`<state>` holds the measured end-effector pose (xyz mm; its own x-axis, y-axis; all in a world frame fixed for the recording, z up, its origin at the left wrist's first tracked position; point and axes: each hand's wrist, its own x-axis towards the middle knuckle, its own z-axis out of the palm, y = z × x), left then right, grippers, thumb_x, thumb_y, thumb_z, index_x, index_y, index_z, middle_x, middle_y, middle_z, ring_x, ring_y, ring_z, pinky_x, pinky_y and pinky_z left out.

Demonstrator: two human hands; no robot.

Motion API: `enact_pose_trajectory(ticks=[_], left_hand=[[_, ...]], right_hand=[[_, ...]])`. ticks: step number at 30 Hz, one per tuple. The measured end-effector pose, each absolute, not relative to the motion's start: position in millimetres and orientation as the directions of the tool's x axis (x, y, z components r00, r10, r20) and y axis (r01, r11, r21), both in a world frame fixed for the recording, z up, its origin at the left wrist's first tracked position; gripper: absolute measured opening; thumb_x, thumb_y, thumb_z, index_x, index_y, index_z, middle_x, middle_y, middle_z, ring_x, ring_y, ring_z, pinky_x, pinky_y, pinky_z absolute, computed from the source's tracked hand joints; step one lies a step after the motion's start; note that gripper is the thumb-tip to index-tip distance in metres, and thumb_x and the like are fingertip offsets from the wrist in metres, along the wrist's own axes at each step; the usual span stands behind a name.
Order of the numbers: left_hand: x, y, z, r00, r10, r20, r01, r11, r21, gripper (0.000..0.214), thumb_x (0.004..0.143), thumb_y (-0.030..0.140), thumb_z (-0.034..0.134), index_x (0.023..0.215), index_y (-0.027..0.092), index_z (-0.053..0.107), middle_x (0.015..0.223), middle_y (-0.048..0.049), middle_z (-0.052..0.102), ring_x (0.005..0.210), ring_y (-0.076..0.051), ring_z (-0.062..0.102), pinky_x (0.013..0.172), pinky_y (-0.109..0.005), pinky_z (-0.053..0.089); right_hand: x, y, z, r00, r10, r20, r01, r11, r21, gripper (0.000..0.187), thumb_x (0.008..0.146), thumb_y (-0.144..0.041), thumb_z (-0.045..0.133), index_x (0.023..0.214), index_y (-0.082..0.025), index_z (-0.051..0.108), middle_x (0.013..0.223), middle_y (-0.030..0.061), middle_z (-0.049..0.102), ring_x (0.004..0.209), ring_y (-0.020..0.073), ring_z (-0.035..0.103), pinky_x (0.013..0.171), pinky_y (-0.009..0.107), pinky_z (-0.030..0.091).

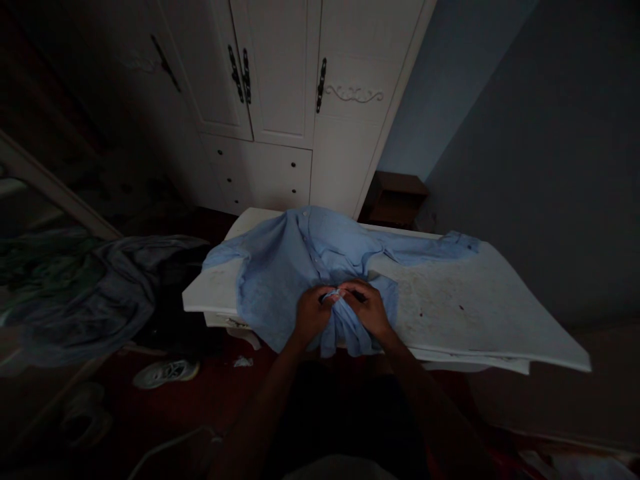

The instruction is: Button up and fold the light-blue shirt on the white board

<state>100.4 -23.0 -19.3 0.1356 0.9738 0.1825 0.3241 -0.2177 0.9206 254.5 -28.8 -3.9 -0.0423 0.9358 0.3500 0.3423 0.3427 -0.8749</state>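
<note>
A light blue button-up shirt (273,267) lies spread across the white table (440,313), its lower edge hanging over the near side. One sleeve stretches out to the right, and the other droops at the table's left end. At the lower part of the button front, my left hand (314,310) pinches the cloth. My right hand (365,305) grips the fabric right beside it, fingertips almost meeting those of the left. Between the two hands the cloth is bunched up. Whether a button sits in the fingers is too small and dark to see.
Behind the table stands a white wardrobe (280,73) with dark handles. A brown cabinet (400,190) is by the wall. Dark clothes (115,287) are heaped at the left. On the red floor lie a shoe (165,373) and a cable (170,443).
</note>
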Motion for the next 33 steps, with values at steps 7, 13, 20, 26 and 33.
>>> enact_pose_trajectory(ticks=[7,13,20,26,33], left_hand=[[100.6,-22.2,-13.7,0.113,0.988,0.103,0.191,-0.123,0.974,0.013,0.078,0.025,0.062,0.081,0.021,0.074,0.081,0.0001,0.075,0.078,-0.019,0.069,0.075,-0.03,0.053],[101.8,-21.7,-10.8,0.086,0.993,0.074,0.142,-0.086,0.986,0.013,0.077,0.023,0.063,0.079,0.019,0.074,0.077,0.0002,0.075,0.075,-0.018,0.069,0.073,-0.03,0.054],[107.6,-24.8,-15.2,0.025,0.993,0.116,0.233,-0.119,0.965,0.014,0.079,0.029,0.066,0.085,0.02,0.075,0.087,-0.0037,0.076,0.084,-0.021,0.07,0.08,-0.033,0.053],[106.2,-24.9,-19.3,0.015,0.986,0.164,0.278,-0.162,0.947,0.012,0.076,0.02,0.07,0.086,0.02,0.076,0.09,-0.0043,0.076,0.086,-0.021,0.07,0.084,-0.034,0.054],[102.2,-23.3,-21.6,0.06,0.981,0.185,0.246,-0.194,0.95,0.012,0.077,0.02,0.069,0.087,0.02,0.076,0.091,-0.0049,0.076,0.086,-0.021,0.07,0.084,-0.035,0.054]], right_hand=[[256.0,-26.6,-3.8,-0.007,0.967,0.254,0.232,0.249,-0.94,0.012,0.077,-0.034,0.068,0.078,-0.023,0.074,0.08,0.0028,0.072,0.077,0.0188,0.065,0.074,0.031,0.051],[254.9,-22.1,-7.7,0.008,0.965,0.263,0.224,0.255,-0.941,0.012,0.077,-0.033,0.068,0.078,-0.023,0.074,0.08,0.003,0.072,0.077,0.0188,0.066,0.074,0.032,0.051],[265.5,-23.4,-3.9,-0.155,0.932,0.328,0.352,0.362,-0.863,0.016,0.081,-0.034,0.068,0.092,-0.024,0.075,0.091,0.0044,0.074,0.085,0.0188,0.068,0.079,0.032,0.054],[270.4,-17.9,-5.0,-0.183,0.918,0.351,0.315,0.393,-0.864,0.013,0.08,-0.029,0.068,0.087,-0.024,0.077,0.084,0.0033,0.075,0.079,0.0182,0.069,0.072,0.03,0.055],[271.0,-17.4,-4.1,-0.186,0.898,0.4,0.351,0.44,-0.826,0.011,0.078,-0.027,0.068,0.084,-0.024,0.077,0.081,0.0031,0.074,0.075,0.0177,0.069,0.071,0.029,0.055]])
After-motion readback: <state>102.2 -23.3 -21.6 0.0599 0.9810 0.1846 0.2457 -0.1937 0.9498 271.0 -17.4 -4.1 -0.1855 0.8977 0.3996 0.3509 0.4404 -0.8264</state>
